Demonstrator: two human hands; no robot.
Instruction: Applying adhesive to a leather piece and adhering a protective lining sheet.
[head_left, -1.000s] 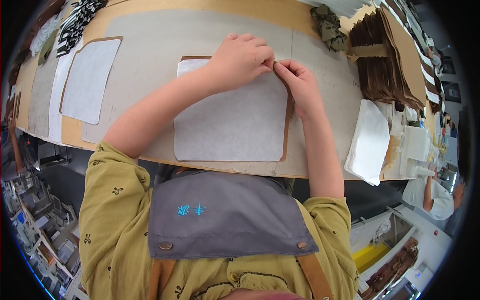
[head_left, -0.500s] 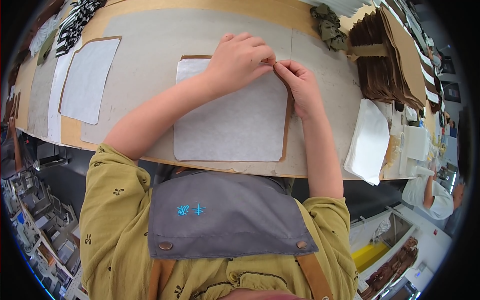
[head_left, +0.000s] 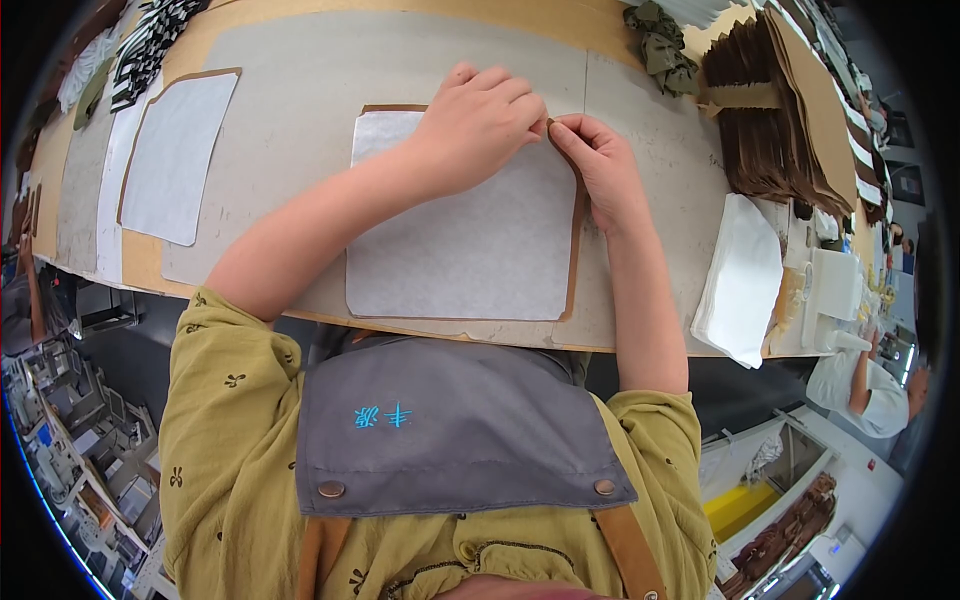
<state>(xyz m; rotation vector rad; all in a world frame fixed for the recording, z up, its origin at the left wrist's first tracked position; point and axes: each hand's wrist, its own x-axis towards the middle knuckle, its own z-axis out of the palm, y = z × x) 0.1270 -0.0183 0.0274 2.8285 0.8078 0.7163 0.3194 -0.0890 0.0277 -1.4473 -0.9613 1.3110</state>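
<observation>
A white sheet panel with a thin brown edging point(head_left: 460, 250) lies flat on the table in front of me. Its far right corner is pinched between the fingertips of my right hand point(head_left: 602, 168), with thumb and forefinger closed on the brown edge. Reaching across the panel, my left hand point(head_left: 482, 125) is curled at the same corner, its fingertips against the edging and nearly touching the right thumb. The left fingertips are partly hidden behind the hand itself. My left hand and forearm cover part of the panel's far side.
Another brown-edged white panel point(head_left: 180, 160) lies at the left. On the right stand a stack of brown pieces point(head_left: 745, 110) and a pile of white sheets point(head_left: 738, 280). Crumpled olive cloth point(head_left: 660, 50) sits at the far right, striped cloth point(head_left: 150, 50) at the far left.
Both hands stay at the panel's corner with only a slight shift of the fingers. The left fingertips have drawn back a little from the right thumb.
</observation>
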